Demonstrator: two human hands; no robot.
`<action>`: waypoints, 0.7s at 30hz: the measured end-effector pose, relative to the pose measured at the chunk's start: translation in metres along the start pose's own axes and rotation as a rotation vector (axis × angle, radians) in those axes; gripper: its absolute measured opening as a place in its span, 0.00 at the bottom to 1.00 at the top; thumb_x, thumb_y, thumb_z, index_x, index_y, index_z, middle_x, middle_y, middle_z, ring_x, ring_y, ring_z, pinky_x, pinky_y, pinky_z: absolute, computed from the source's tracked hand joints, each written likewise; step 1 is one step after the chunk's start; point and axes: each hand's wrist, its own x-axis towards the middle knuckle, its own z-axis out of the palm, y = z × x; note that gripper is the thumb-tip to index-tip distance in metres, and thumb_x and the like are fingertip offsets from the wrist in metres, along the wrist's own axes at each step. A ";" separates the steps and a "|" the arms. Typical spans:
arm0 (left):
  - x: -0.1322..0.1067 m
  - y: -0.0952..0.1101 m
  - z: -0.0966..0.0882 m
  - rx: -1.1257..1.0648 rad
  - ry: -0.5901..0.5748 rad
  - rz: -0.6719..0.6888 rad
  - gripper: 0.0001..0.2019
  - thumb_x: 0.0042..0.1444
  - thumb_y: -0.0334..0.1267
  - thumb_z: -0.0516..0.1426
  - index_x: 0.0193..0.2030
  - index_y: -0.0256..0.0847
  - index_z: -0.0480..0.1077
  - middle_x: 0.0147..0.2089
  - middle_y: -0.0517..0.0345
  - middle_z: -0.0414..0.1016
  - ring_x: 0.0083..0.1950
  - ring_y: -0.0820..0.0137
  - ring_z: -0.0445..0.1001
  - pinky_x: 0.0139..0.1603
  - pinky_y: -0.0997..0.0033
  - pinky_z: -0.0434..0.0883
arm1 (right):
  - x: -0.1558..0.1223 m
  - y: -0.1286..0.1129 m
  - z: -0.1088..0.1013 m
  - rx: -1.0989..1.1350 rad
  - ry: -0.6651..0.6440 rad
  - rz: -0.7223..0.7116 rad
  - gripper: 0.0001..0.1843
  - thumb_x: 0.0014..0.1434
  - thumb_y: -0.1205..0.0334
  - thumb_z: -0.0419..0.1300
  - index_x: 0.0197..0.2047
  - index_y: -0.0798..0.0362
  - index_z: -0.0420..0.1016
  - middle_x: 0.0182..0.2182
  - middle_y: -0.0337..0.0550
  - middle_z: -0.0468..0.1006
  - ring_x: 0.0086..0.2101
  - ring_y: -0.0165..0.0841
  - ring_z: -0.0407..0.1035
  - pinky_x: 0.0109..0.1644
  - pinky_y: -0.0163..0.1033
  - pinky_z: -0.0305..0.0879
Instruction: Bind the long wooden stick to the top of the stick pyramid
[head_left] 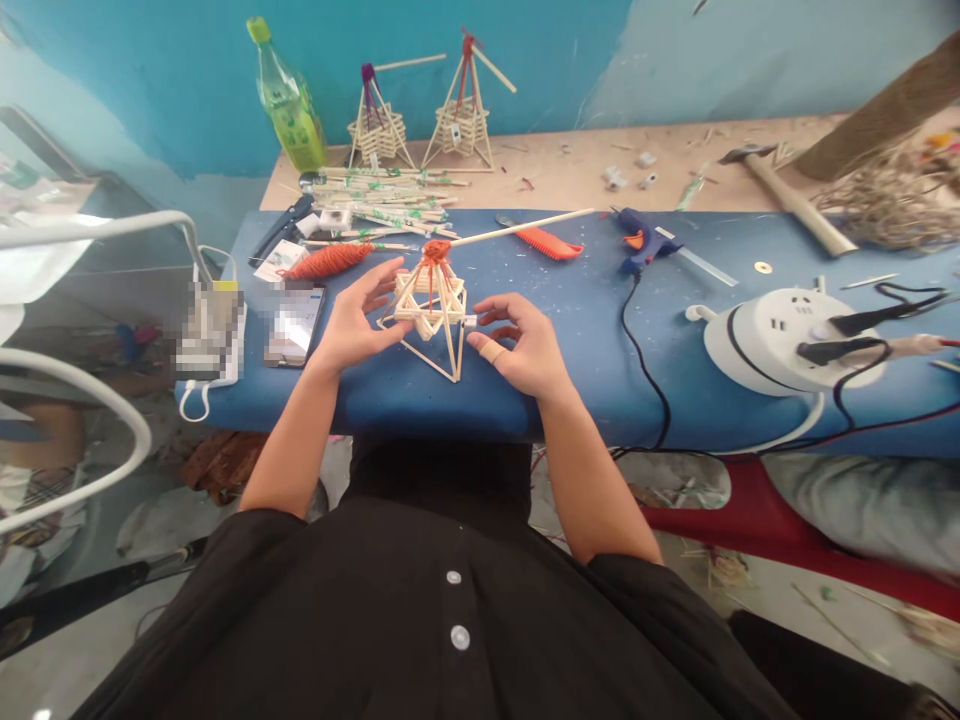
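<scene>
A small wooden stick model (pixel 429 300) stands on the blue mat in front of me. Orange thread binds its peak, and one long stick juts out to the right. My left hand (pixel 358 318) grips its left side, thumb low and fingers behind the stacked sticks. On the other side my right hand (pixel 519 345) has its fingers curved and apart. Thumb and fingertips are close to a small white piece (pixel 470 321) on the model's right side; whether they touch it is unclear. An orange thread bundle (pixel 328 262) lies beyond my left hand.
Two similar models (pixel 377 130) stand at the back beside a green-capped bottle (pixel 291 110). Paper-wrapped sticks (pixel 382 200), an orange cutter (pixel 551 242), a blue glue gun (pixel 641 240), a hammer (pixel 795 200), a phone (pixel 295 325) and a round white power strip (pixel 787 340) with cables lie around.
</scene>
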 end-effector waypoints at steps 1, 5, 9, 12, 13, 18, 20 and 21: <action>0.000 0.000 0.000 0.006 0.012 0.001 0.48 0.51 0.50 0.78 0.78 0.45 0.72 0.73 0.42 0.81 0.73 0.47 0.82 0.72 0.51 0.83 | 0.001 0.001 0.000 -0.014 0.008 -0.022 0.22 0.58 0.46 0.72 0.51 0.48 0.80 0.51 0.48 0.84 0.47 0.41 0.81 0.45 0.48 0.81; 0.001 -0.001 0.003 0.011 0.036 0.026 0.49 0.50 0.55 0.79 0.77 0.47 0.72 0.72 0.43 0.82 0.71 0.49 0.83 0.70 0.52 0.83 | 0.003 0.003 0.002 -0.102 0.092 -0.158 0.21 0.61 0.47 0.71 0.54 0.46 0.80 0.52 0.47 0.84 0.50 0.44 0.80 0.50 0.51 0.80; 0.001 -0.004 0.006 0.014 0.050 0.049 0.48 0.50 0.58 0.79 0.76 0.48 0.74 0.70 0.44 0.83 0.69 0.51 0.84 0.68 0.53 0.83 | -0.001 -0.005 0.015 -0.213 0.242 -0.340 0.22 0.63 0.47 0.71 0.56 0.46 0.77 0.54 0.49 0.83 0.54 0.48 0.79 0.56 0.57 0.79; 0.002 -0.003 0.007 0.025 0.062 0.036 0.44 0.51 0.60 0.79 0.71 0.45 0.78 0.67 0.44 0.85 0.65 0.52 0.86 0.68 0.53 0.83 | -0.002 -0.013 0.030 -0.249 0.306 -0.421 0.26 0.65 0.46 0.71 0.61 0.44 0.72 0.52 0.49 0.83 0.55 0.52 0.78 0.63 0.65 0.75; 0.002 -0.003 0.007 0.024 0.061 0.029 0.43 0.51 0.61 0.79 0.69 0.44 0.80 0.65 0.44 0.86 0.64 0.53 0.87 0.69 0.52 0.83 | -0.002 -0.014 0.035 -0.246 0.300 -0.422 0.30 0.64 0.45 0.72 0.64 0.43 0.70 0.53 0.49 0.83 0.57 0.54 0.78 0.67 0.69 0.72; 0.005 0.000 0.008 -0.038 0.042 0.004 0.42 0.48 0.64 0.80 0.64 0.41 0.82 0.63 0.43 0.88 0.63 0.51 0.88 0.74 0.49 0.81 | 0.009 -0.012 0.055 -0.226 0.170 -0.332 0.49 0.58 0.44 0.76 0.74 0.39 0.57 0.56 0.50 0.85 0.76 0.66 0.62 0.77 0.89 0.46; 0.006 0.000 0.008 -0.057 0.031 -0.010 0.43 0.48 0.64 0.80 0.64 0.40 0.82 0.63 0.42 0.88 0.64 0.50 0.88 0.75 0.47 0.81 | 0.014 -0.010 0.059 -0.206 0.133 -0.299 0.49 0.58 0.46 0.76 0.75 0.38 0.56 0.53 0.48 0.86 0.76 0.65 0.64 0.78 0.91 0.43; 0.006 0.000 0.008 -0.060 0.026 -0.017 0.43 0.48 0.64 0.80 0.64 0.40 0.82 0.63 0.41 0.88 0.65 0.49 0.88 0.76 0.47 0.80 | 0.015 -0.009 0.060 -0.196 0.116 -0.287 0.49 0.59 0.47 0.76 0.75 0.38 0.55 0.51 0.46 0.86 0.74 0.64 0.67 0.78 0.91 0.42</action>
